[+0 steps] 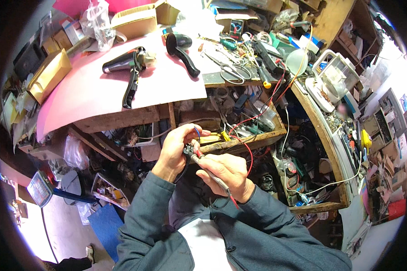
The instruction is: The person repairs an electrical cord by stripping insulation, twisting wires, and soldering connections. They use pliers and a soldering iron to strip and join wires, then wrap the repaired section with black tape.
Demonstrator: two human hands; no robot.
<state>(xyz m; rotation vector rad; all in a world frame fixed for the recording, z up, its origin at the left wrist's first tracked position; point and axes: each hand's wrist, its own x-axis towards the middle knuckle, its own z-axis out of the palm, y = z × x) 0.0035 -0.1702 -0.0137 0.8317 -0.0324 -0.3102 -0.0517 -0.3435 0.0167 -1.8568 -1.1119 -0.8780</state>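
Observation:
My left hand [171, 152] is in front of my chest, fingers curled and pinching a small black part [188, 150]. A thin blue wire [197, 132] rises by its fingertips, and a dark cord hangs below that hand. My right hand [228, 174] is wrapped round a slim grey pen-like tool [218, 180], whose upper end meets the black part. Something red shows beside that tip, and a red wire [249, 156] runs down behind my right hand. What exactly touches between the fingers is too small to tell.
On the pink-white worktop [88, 92] lie two dark hair-dryer-like bodies [131, 67] [182, 52]. Scissors [233, 70], a yellow-handled screwdriver [264, 77] and tangled wires crowd the right. An open wooden drawer [276, 133] of tools is just beyond my hands. A blue board [106, 228] stands lower left.

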